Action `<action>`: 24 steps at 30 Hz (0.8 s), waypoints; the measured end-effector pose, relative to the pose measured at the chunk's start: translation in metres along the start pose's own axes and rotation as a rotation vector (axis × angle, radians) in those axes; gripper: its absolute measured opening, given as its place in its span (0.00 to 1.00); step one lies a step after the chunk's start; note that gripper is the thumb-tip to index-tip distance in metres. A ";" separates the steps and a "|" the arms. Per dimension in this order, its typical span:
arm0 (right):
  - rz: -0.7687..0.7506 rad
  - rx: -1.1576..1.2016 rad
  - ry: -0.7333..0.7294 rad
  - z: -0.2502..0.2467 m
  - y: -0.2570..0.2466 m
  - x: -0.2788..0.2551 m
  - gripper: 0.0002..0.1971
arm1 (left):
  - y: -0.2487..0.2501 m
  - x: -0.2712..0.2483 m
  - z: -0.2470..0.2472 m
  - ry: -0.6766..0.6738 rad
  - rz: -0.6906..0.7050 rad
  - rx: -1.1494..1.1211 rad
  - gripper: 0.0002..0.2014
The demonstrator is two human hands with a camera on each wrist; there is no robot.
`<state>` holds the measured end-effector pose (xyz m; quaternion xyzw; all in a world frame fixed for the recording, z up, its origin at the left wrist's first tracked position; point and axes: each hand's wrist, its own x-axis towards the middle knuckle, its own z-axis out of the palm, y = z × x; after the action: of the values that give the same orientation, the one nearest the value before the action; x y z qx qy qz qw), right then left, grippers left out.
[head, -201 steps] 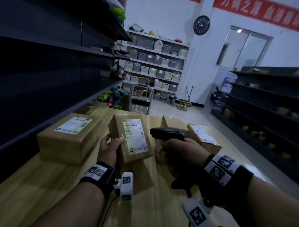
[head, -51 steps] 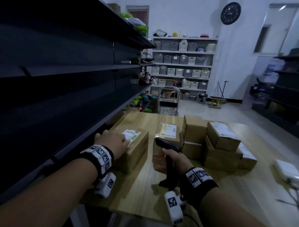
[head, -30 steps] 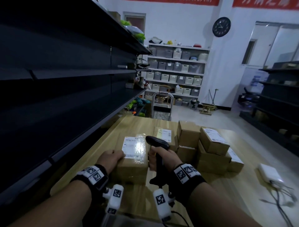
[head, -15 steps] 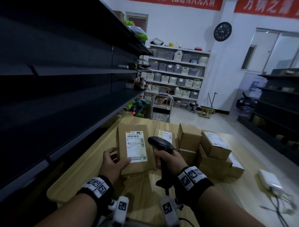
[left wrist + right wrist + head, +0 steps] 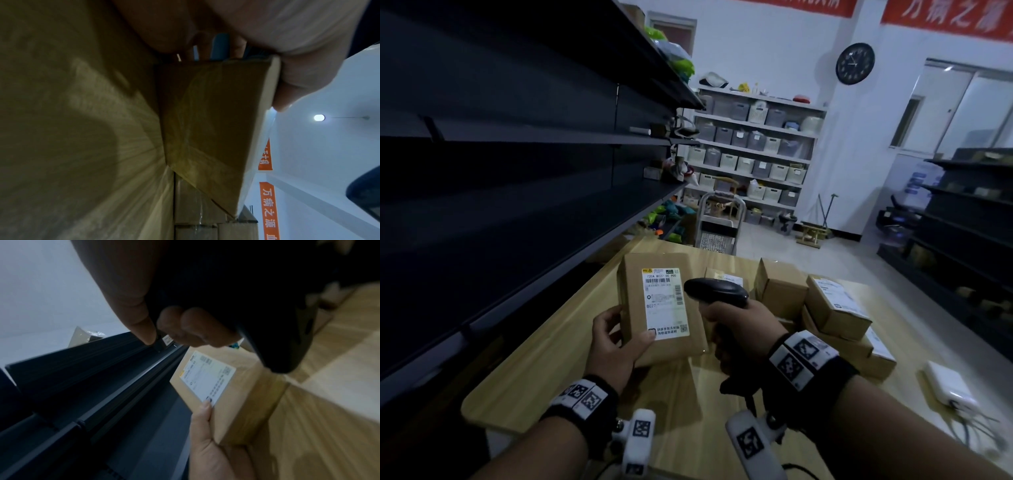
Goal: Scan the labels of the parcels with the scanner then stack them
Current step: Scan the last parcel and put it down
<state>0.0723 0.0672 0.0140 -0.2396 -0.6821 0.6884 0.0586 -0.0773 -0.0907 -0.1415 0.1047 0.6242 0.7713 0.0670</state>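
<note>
Label coming up for the scan.
Left hand (image 5: 616, 339) is gripping the parcel (image 5: 661, 308) at frame centre, tilting its label (image 5: 663, 303) up; right hand (image 5: 736, 329) is clutching the scanner (image 5: 717, 293) beside it.

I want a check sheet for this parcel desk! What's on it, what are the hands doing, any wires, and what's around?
Surface: wooden table, pale grain.
Job's things: parcel tilted up, label facing the person; scanner beside the label; stacked parcels on the right.
Clutter: white box near the right edge.
Hands: left hand grips the parcel's lower corner; right hand grips the scanner's handle.
Cables: wires by the white box.
Surroundings: dark shelves on the left, bin shelves and clock behind.
</note>
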 end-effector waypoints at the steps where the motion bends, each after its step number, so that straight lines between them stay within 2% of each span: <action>1: 0.016 0.013 -0.004 0.001 0.000 -0.001 0.07 | 0.000 0.000 0.000 0.003 0.001 -0.008 0.34; 12: 0.071 -0.052 -0.001 0.000 -0.004 -0.012 0.10 | -0.001 -0.002 -0.001 -0.032 0.020 -0.069 0.33; 14: 0.080 -0.056 0.001 -0.002 -0.006 -0.012 0.14 | 0.001 -0.002 -0.001 -0.026 0.011 -0.073 0.34; 15: 0.086 -0.057 0.005 -0.002 -0.007 -0.013 0.14 | 0.002 -0.002 -0.001 -0.021 0.009 -0.071 0.34; 17: 0.092 -0.051 0.011 -0.001 -0.007 -0.013 0.07 | 0.003 -0.003 0.000 -0.015 0.006 -0.064 0.34; 20: 0.087 -0.039 0.032 -0.001 -0.006 -0.011 0.11 | -0.001 -0.002 0.001 -0.015 0.006 -0.062 0.34; 24: 0.067 -0.025 0.040 0.000 -0.004 -0.011 0.10 | -0.003 -0.001 0.000 -0.021 0.000 -0.076 0.33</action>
<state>0.0815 0.0632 0.0205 -0.2769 -0.6809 0.6765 0.0462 -0.0768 -0.0905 -0.1444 0.1100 0.5936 0.7934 0.0777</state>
